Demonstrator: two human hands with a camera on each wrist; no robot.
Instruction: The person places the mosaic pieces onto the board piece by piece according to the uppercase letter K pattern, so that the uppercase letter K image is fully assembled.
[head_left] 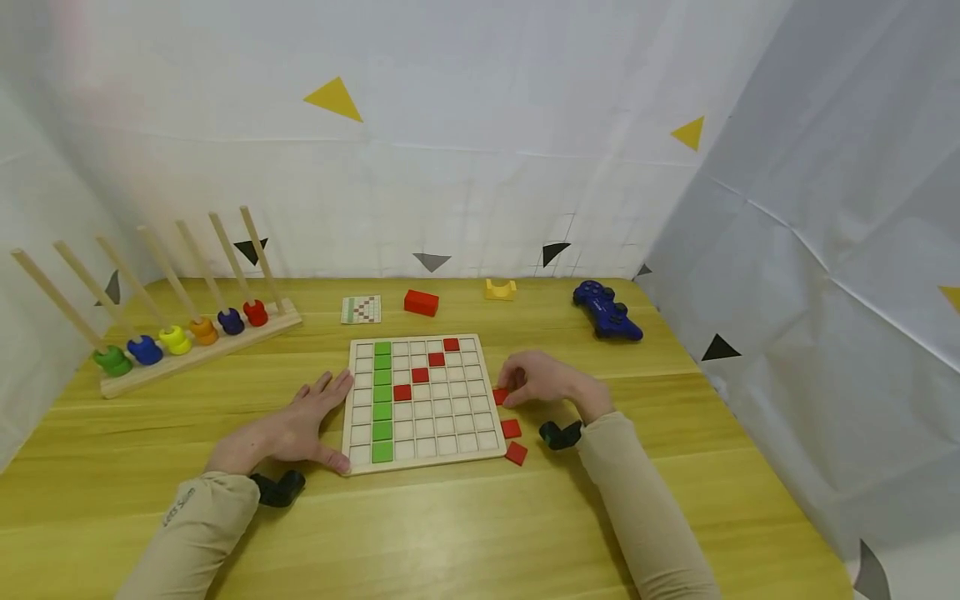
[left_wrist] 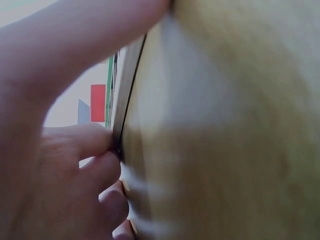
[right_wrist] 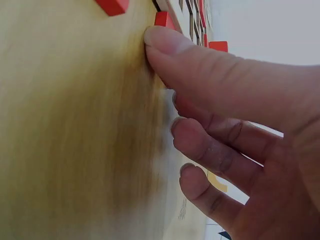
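A wooden grid board (head_left: 431, 462) lies on the table, with a column of green tiles (head_left: 382, 392) and a diagonal of red tiles (head_left: 420, 375) in its cells. My left hand (head_left: 296, 427) rests along the board's left edge, thumb and fingers spread and touching its side. Beside the right edge, my right hand (head_left: 546, 380) pinches a red tile (head_left: 500, 396) between thumb and forefinger; the right wrist view shows the thumb (right_wrist: 175, 47) against it, the forefinger mostly hidden. Two loose red tiles, one upper (head_left: 511, 428) and one lower (head_left: 516, 453), lie nearer me.
Behind the board sit a small pattern card (head_left: 362, 310), a red block (head_left: 422, 302) and a yellow arched block (head_left: 500, 290). A blue game controller (head_left: 606, 310) lies back right. A wooden peg rack (head_left: 202, 350) with coloured rings stands at left.
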